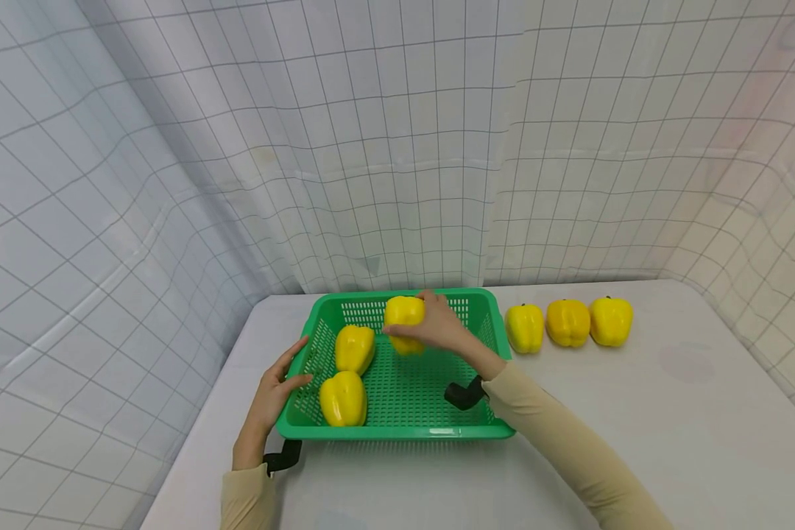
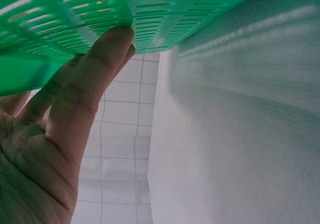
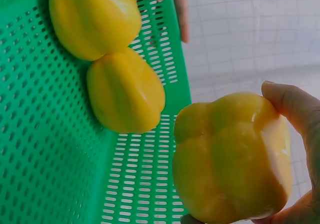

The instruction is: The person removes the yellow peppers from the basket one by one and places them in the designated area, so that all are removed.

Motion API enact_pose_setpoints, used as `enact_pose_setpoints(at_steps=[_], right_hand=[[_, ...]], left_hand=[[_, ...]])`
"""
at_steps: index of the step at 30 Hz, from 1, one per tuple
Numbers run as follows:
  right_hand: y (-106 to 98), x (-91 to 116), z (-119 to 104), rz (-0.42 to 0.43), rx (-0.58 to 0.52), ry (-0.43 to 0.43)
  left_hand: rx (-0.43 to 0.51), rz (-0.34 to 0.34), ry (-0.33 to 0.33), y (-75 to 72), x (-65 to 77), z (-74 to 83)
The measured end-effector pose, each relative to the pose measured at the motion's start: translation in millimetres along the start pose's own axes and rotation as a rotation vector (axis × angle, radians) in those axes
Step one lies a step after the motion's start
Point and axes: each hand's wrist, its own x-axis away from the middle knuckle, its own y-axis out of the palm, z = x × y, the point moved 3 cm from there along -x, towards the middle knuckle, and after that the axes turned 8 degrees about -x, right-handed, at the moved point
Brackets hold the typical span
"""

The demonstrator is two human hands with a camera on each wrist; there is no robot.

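My right hand (image 1: 439, 324) grips a yellow bell pepper (image 1: 403, 316) above the back part of a green plastic basket (image 1: 397, 433). In the right wrist view, the thumb and fingers lie around the held pepper (image 3: 230, 159). Two more yellow bell peppers, a rear one (image 1: 355, 349) and a front one (image 1: 343, 399), lie against each other at the left inside the basket. My left hand (image 1: 274, 390) holds the basket's left rim, its thumb over the edge. Its fingers touch the outside of the slotted wall in the left wrist view; part of the hand is hidden there.
Right of the basket, three yellow bell peppers stand in a row on the white table: a left one (image 1: 525, 328), a middle one (image 1: 567, 322) and a right one (image 1: 611, 321). Grid-patterned white curtains (image 1: 397, 162) hang behind and at both sides.
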Motion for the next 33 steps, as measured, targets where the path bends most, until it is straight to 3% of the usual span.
enact_pose_setpoints(at_steps=[8,20,33], right_hand=[[-15.0,12.5,-5.7,0.049,-0.153,-0.022],[-43.7,30.7,-3.4,0.145,-0.291,-0.041],[-83.1,55.0,18.6,0.281,-0.292,0.025]], left_hand=[[-0.022,-0.001,0.006,1.1,10.7,28.4],[-0.03,0.002,0.005,0.6,10.3,27.1],[-0.019,-0.006,0.012,1.0,9.4,28.0]])
